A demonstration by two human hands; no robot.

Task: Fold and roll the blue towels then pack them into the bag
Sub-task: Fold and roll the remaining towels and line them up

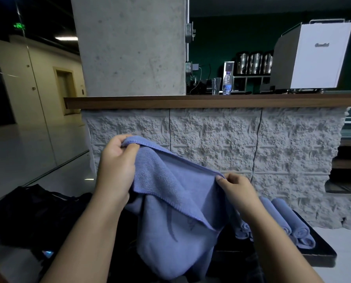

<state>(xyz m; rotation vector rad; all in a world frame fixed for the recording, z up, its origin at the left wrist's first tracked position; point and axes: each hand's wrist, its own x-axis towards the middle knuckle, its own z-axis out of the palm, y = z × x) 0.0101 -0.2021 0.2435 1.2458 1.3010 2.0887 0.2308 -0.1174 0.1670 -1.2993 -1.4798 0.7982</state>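
A blue towel [170,211] hangs in the air in front of me, stretched between both hands. My left hand [115,168] pinches its upper left corner, held higher. My right hand [234,190] pinches the top edge lower on the right. The towel's lower part droops over a dark surface. Several rolled blue towels [288,223] lie side by side on a dark table [317,252] behind my right forearm. A black bag [33,213] slumps on the floor at the lower left.
A rough white stone counter [221,139] with a wooden top [191,101] stands straight ahead, backed by a concrete pillar [129,45]. A bottle, a cup, canisters and a white machine [313,58] sit on it. Glossy floor and a corridor lie to the left.
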